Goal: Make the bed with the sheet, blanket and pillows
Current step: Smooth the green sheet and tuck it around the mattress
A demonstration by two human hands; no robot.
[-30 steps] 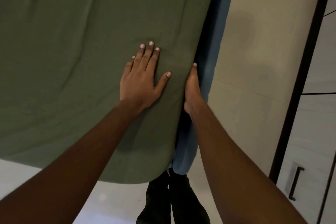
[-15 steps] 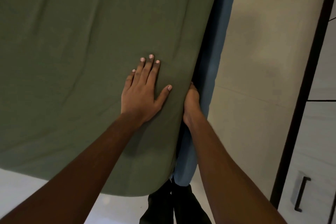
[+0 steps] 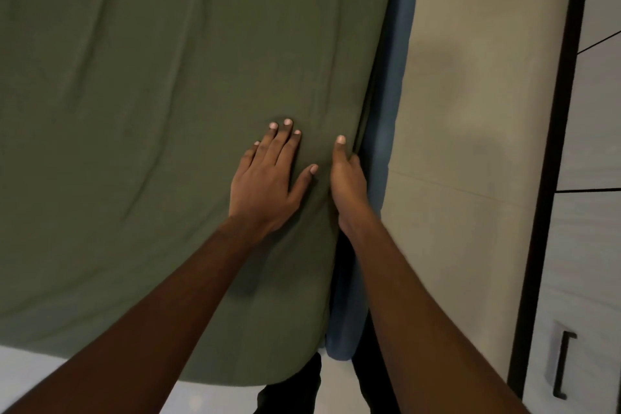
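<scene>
Sheet (image 3: 151,144) on bed (image 3: 393,104) near wardrobe (image 3: 591,245); L fingers (image 3: 281,142) flat; R fingers (image 3: 354,161) tucked, grip unclear.

Left hand (image 3: 265,185), right hand (image 3: 347,185) bare; forearms (image 3: 151,312) bare; black trousers (image 3: 292,390).

You have a single view, worn on your head, looking forward and steeply down along both forearms. It sits close in: the green sheet (image 3: 151,144) fills most of the frame, with your left hand (image 3: 268,185) and right hand (image 3: 347,185) near centre and the cupboard (image 3: 588,245) at the right edge.
</scene>
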